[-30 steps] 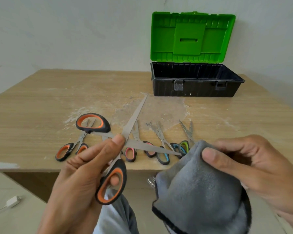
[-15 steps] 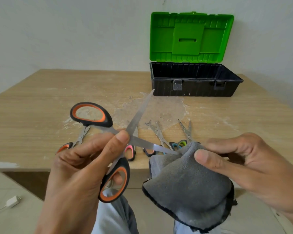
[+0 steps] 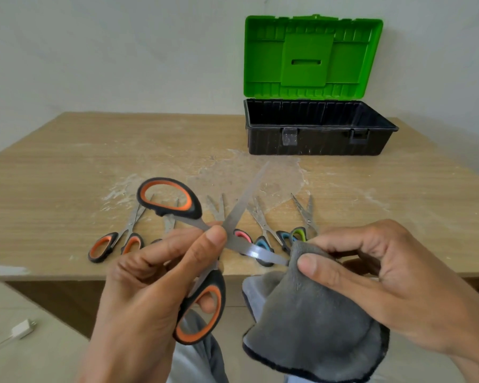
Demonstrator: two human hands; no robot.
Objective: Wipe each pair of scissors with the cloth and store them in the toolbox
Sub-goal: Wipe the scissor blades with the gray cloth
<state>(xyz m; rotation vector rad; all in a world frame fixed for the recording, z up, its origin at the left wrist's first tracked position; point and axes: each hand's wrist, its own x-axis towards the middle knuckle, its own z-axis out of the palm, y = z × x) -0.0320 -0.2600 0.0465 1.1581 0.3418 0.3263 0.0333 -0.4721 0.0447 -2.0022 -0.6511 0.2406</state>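
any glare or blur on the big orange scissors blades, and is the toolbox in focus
Head view: a small white glare spot sits on the lower blade; the upper blade is pale and smeared toward its tip, probably motion blur; the toolbox is sharp; lighting is soft.

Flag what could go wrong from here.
The left hand holds the open scissors near the pivot; a slip could close the blades on its fingers.
The right hand pinches the cloth around the blade tip; the edge might cut through.
Small scissors lie near the table edge; the cloth could sweep them off.
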